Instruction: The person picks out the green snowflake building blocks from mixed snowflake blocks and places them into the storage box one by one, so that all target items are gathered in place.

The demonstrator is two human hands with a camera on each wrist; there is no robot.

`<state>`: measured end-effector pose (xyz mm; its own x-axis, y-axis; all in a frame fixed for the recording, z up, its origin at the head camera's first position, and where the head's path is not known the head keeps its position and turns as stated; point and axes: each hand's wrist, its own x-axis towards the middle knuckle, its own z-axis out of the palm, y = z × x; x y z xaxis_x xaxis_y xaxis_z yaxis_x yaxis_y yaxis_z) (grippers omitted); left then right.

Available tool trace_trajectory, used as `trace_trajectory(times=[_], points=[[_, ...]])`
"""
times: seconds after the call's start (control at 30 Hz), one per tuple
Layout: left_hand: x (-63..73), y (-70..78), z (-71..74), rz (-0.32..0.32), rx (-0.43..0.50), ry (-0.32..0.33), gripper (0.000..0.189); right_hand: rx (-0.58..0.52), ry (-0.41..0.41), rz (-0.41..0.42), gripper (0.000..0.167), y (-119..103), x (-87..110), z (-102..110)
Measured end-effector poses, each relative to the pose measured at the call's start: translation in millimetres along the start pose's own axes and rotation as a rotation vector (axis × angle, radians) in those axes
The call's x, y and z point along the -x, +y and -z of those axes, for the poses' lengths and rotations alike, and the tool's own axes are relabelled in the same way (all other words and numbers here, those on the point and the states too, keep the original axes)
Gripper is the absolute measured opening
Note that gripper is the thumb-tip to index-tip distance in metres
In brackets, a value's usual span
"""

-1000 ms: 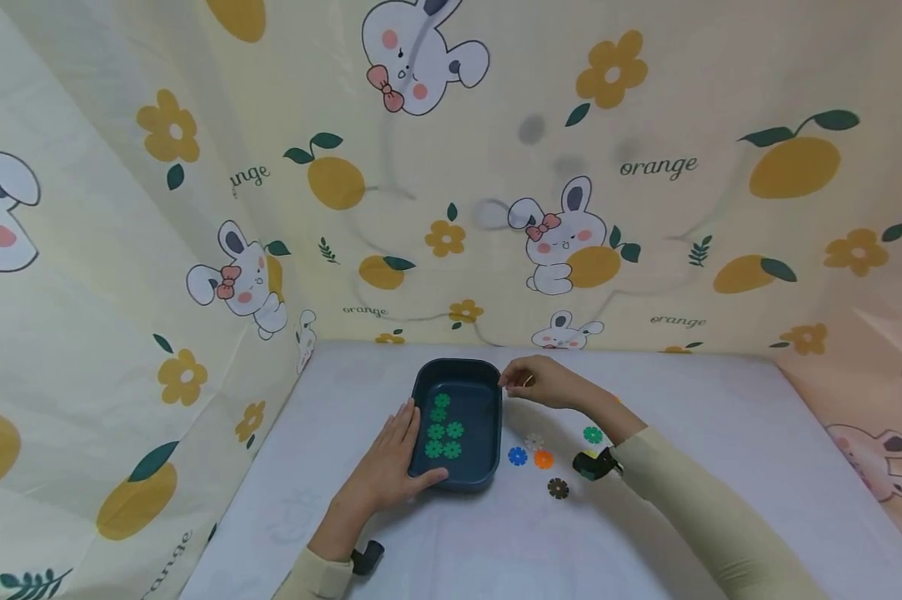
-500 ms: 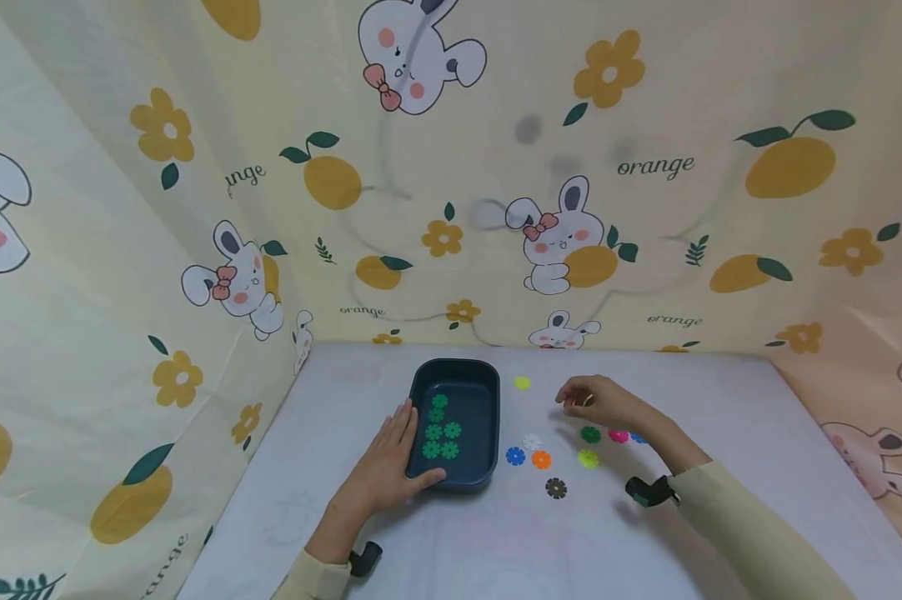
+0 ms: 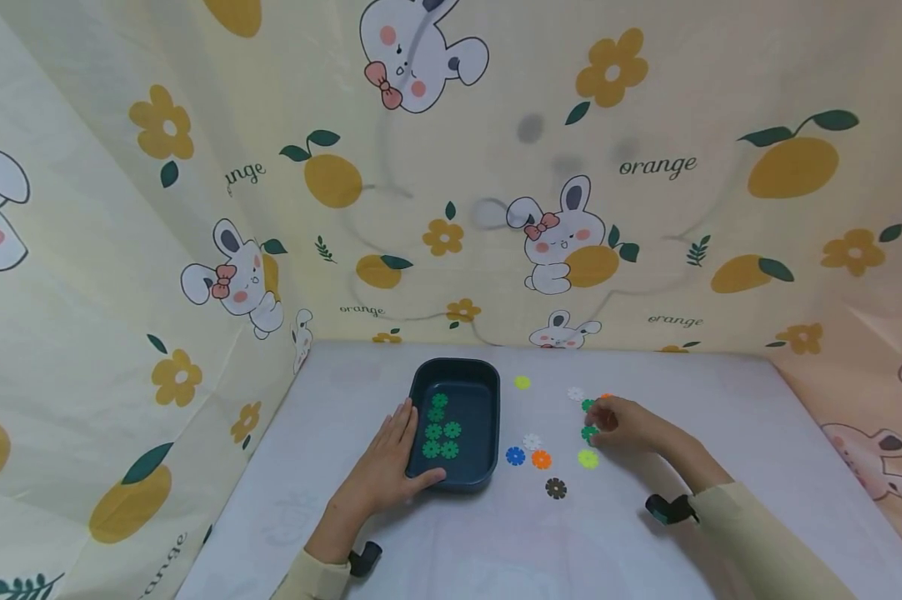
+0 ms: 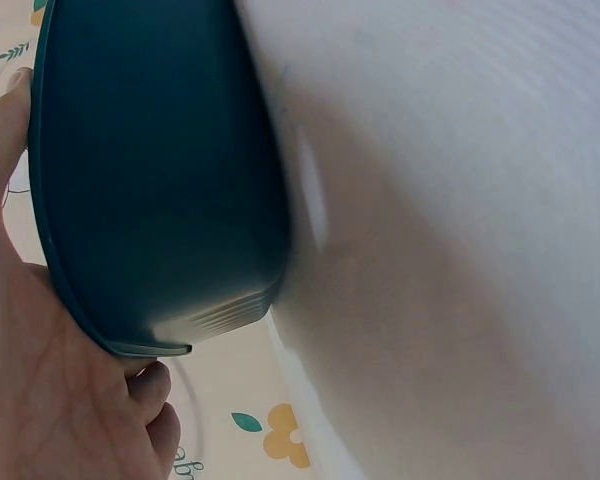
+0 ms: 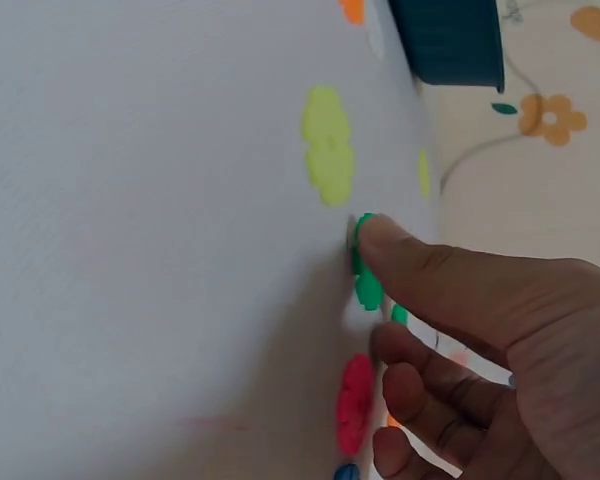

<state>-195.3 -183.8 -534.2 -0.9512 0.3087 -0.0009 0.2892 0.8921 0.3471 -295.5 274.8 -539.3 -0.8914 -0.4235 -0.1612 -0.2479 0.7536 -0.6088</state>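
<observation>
A dark blue rectangular tray (image 3: 481, 417) holds several green flower-shaped discs (image 3: 453, 429) along its left part. My left hand (image 3: 379, 462) rests against the tray's near left corner, fingers straight along the side and thumb on the near rim. In the left wrist view the tray's outer wall (image 4: 160, 180) fills much of the picture beside the palm. Over the group on the right, my right hand (image 3: 634, 429) has its thumb tip touching a green flower-shaped disc (image 5: 368, 285). A gap shows between that thumb and the bent index finger. A second green disc (image 3: 588, 405) lies by the index finger.
On the white table lie a blue disc (image 3: 515, 456), an orange disc (image 3: 542, 459), white discs (image 3: 575, 393), a brown disc (image 3: 556, 488) and yellow discs (image 3: 588, 459). A pink disc (image 5: 355, 405) lies below the right fingers. A printed curtain (image 3: 451, 275) stands behind.
My right hand has moved from the tray's far right rim rightward and down to the green discs. A yellow disc now shows beside the tray where that hand was. My left hand stays put.
</observation>
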Motion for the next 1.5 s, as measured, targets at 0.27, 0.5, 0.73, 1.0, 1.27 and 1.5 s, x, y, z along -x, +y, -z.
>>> trace_trajectory(times=[0.27,0.5,0.73,1.0,1.27,1.5], points=[[0.7,-1.6,0.1,-0.003,0.011,0.001,0.117,-0.004,0.009,0.023,0.028,-1,-0.9,-2],[1.0,-4.0,-2.4,-0.018,0.004,0.004,0.117,0.011,0.001,0.006,0.020,-9,-8.2,-3],[1.3,-3.0,0.0,-0.012,0.005,-0.005,0.117,-0.071,0.010,0.141,0.013,-25,-22.1,6],[1.5,-3.2,-0.5,-0.012,0.016,-0.006,0.116,-0.189,-0.009,0.220,0.012,-63,-44.3,3],[1.4,-2.4,-1.2,-0.010,0.010,-0.007,0.117,-0.240,-0.013,0.333,0.013,-98,-70.4,-4],[0.7,-2.0,-1.0,0.011,0.000,-0.027,0.118,-0.284,-0.034,0.351,0.009,-121,-89.7,-15]])
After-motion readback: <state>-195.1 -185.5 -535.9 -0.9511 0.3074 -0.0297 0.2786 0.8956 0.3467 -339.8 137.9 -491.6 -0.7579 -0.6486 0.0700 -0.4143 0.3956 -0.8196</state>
